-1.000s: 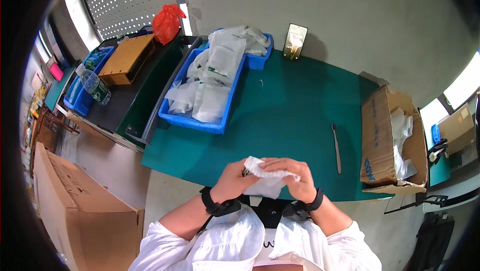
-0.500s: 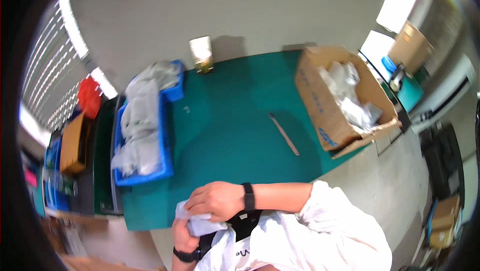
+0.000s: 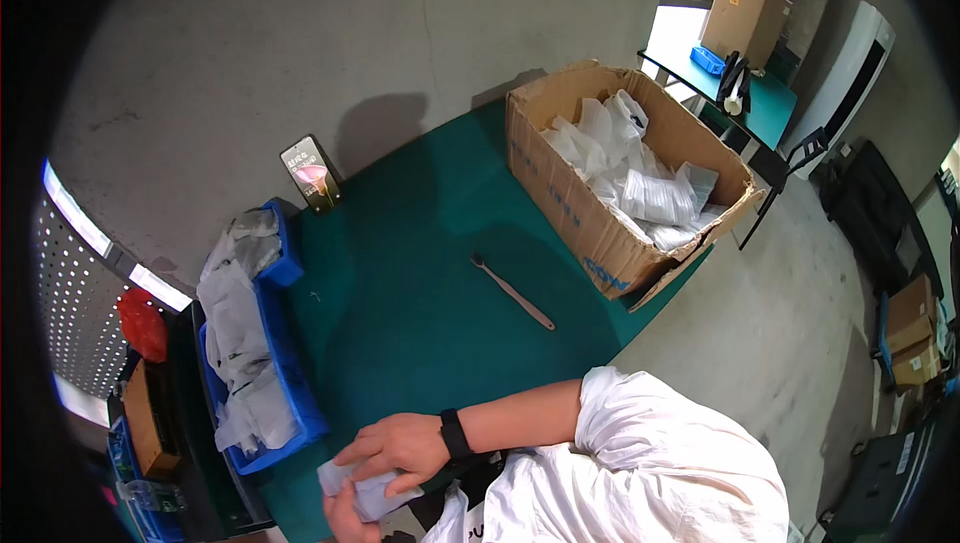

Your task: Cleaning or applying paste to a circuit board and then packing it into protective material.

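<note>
At the lower left, near the table's front edge, I hold a whitish folded packet (image 3: 372, 494), perhaps a plastic bag; its exact kind is not clear. My right hand (image 3: 398, 448) lies over its top with the fingers bent onto it. From below, my left hand (image 3: 347, 517) grips the same packet, thumb upward and its other fingers mostly hidden. A toothbrush (image 3: 515, 293) with a pinkish handle and dark bristles lies on the green table (image 3: 420, 353), apart from both hands.
Blue bins (image 3: 292, 383) with wrapped greyish packets stand on the left. A phone (image 3: 311, 175) leans on the wall at the back. At right sits an open cardboard box (image 3: 570, 218) of clear plastic bags. Further off are a second table (image 3: 770, 108) and a black chair (image 3: 775, 168).
My view has turned right, so the table's things sit further left and the picture is sharper. Both hands stay on the packet, the right one lying flatter across it.
</note>
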Motion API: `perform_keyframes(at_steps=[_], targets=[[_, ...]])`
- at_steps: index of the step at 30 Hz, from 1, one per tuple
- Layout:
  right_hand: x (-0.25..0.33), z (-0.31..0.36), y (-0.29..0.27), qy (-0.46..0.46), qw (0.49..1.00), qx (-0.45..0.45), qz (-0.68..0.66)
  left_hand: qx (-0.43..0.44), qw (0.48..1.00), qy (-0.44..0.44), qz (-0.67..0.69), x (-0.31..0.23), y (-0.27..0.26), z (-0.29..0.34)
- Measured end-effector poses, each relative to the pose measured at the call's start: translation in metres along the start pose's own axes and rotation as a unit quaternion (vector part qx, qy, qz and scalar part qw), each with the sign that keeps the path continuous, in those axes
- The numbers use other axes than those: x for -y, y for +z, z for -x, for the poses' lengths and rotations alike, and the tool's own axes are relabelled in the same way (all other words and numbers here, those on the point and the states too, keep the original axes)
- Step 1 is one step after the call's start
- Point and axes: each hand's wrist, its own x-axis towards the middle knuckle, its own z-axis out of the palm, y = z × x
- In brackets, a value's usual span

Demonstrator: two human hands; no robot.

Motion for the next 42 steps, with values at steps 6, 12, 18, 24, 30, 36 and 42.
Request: perform_keyframes(at_steps=[6, 12, 18, 24, 30, 36, 42], targets=[[0.000, -0.004, -0.018, 0.135, 0.991, -0.018, -0.008, -0.106, 0.985, 0.135, -0.007, -0.043, -0.009, -0.015], [0.002, -0.008, -0.018, 0.201, 0.980, -0.002, 0.013, -0.196, 0.937, 0.265, -0.115, -0.115, -0.047, -0.028], [0.002, -0.008, -0.011, 0.222, 0.975, -0.002, 0.018, -0.170, 0.965, 0.180, -0.083, -0.183, -0.096, -0.062], [0.000, -0.006, -0.012, 0.222, 0.974, 0.001, 0.037, -0.107, 0.988, 0.083, -0.073, -0.207, -0.111, -0.134], [0.001, -0.007, -0.009, 0.209, 0.977, -0.003, 0.032, -0.113, 0.973, 0.001, -0.202, -0.182, -0.124, -0.193], [-0.001, -0.007, -0.009, 0.212, 0.976, -0.004, 0.040, -0.150, 0.778, 0.101, -0.601, -0.176, -0.108, -0.181], [-0.005, -0.006, -0.008, 0.215, 0.976, -0.001, 0.030, -0.060, 0.734, 0.126, -0.665, -0.156, -0.069, -0.152]])
